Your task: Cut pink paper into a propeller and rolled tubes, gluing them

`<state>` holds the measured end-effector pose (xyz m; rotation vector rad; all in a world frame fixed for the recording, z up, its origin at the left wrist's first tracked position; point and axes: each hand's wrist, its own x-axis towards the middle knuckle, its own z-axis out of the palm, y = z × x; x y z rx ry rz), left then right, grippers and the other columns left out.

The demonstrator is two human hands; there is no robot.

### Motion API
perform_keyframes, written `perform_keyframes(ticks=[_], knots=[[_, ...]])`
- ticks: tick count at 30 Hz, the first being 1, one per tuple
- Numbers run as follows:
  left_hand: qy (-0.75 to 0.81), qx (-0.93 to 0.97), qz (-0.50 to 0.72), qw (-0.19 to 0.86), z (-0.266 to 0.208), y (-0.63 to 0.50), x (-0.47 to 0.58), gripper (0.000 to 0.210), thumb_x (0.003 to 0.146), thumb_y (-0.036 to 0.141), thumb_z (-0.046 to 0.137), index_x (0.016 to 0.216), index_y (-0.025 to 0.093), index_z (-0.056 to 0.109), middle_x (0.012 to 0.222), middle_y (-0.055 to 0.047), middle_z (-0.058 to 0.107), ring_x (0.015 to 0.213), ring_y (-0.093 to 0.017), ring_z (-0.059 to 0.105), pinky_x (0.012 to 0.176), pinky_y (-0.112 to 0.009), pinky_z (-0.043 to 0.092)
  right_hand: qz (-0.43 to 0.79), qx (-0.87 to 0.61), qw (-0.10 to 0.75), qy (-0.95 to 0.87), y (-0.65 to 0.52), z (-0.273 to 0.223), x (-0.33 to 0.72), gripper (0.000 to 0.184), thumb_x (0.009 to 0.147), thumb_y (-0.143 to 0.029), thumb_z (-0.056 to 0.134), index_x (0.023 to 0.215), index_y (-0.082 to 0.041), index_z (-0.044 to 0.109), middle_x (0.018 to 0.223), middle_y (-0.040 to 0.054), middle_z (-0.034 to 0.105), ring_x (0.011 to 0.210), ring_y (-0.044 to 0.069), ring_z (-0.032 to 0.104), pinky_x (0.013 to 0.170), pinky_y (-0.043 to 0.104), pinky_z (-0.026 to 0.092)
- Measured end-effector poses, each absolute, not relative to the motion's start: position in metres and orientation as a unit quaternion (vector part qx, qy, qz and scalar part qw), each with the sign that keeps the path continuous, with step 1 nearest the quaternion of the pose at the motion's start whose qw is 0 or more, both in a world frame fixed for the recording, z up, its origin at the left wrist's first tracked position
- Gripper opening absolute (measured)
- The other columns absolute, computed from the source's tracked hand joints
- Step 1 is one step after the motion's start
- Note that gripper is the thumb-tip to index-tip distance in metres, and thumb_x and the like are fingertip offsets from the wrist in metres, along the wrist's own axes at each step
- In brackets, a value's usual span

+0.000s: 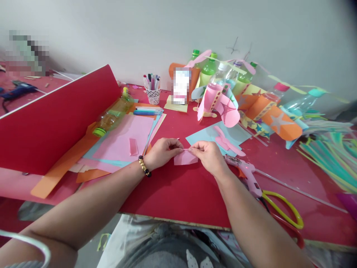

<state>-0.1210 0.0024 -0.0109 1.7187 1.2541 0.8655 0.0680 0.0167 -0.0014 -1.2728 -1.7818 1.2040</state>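
A small piece of pink paper (186, 158) is pinched along its far edge between both hands, just above the red table. My left hand (165, 152) holds the left part of that edge, thumb and fingers pressed together. On the right part, my right hand (208, 153) grips in the same way. Beside my left hand, a folded pink strip (133, 147) lies on a stack of pink paper (122, 136). Past my right hand, a pink propeller-shaped cutout (227, 141) rests on light blue paper (200, 134).
A pink glue gun (251, 175) and yellow-handled scissors (287, 212) lie right of my right forearm. Paper-covered bottle planes (214, 98) stand at the back right. A capped bottle (113, 113) leans by a red board (64, 119). A pen cup (153, 96) stands behind.
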Motion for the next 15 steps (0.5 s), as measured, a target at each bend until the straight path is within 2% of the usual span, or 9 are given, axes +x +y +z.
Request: perform_keyframes(ticks=[7, 11, 15], knots=[[0.505, 0.654, 0.355, 0.437, -0.0099, 0.0032, -0.1232, 0.02, 0.073, 0.035, 0.061, 0.072, 0.015, 0.065, 0.067, -0.002, 0.064, 0.06, -0.012, 0.053, 0.056, -0.022, 0.04, 0.437, -0.477, 0.302, -0.7, 0.0171, 0.0023, 0.0697, 0.034, 0.073, -0.049, 0.06, 0.061, -0.017, 0.061, 0.051, -0.0036, 0.044, 0.048, 0.009, 0.036, 0.048, 0.024, 0.03], [0.5, 0.656, 0.346, 0.447, -0.0116, 0.0041, -0.1246, 0.021, 0.074, 0.035, 0.06, 0.073, 0.014, 0.062, 0.068, -0.003, 0.063, 0.062, -0.012, 0.054, 0.057, -0.023, 0.042, 0.463, -0.468, 0.307, -0.687, 0.0182, 0.0004, 0.0691, 0.031, 0.073, -0.046, 0.062, 0.064, -0.016, 0.064, 0.054, -0.002, 0.051, 0.051, 0.01, 0.042, 0.052, 0.024, 0.035], [0.497, 0.667, 0.341, 0.438, -0.0129, 0.0048, -0.1259, 0.021, 0.076, 0.034, 0.058, 0.074, 0.013, 0.061, 0.069, -0.002, 0.062, 0.062, -0.011, 0.053, 0.058, -0.022, 0.041, 0.506, -0.45, 0.333, -0.656, 0.0194, -0.005, 0.0686, 0.023, 0.073, -0.038, 0.062, 0.082, -0.017, 0.068, 0.062, -0.0004, 0.06, 0.057, 0.012, 0.05, 0.058, 0.025, 0.04]])
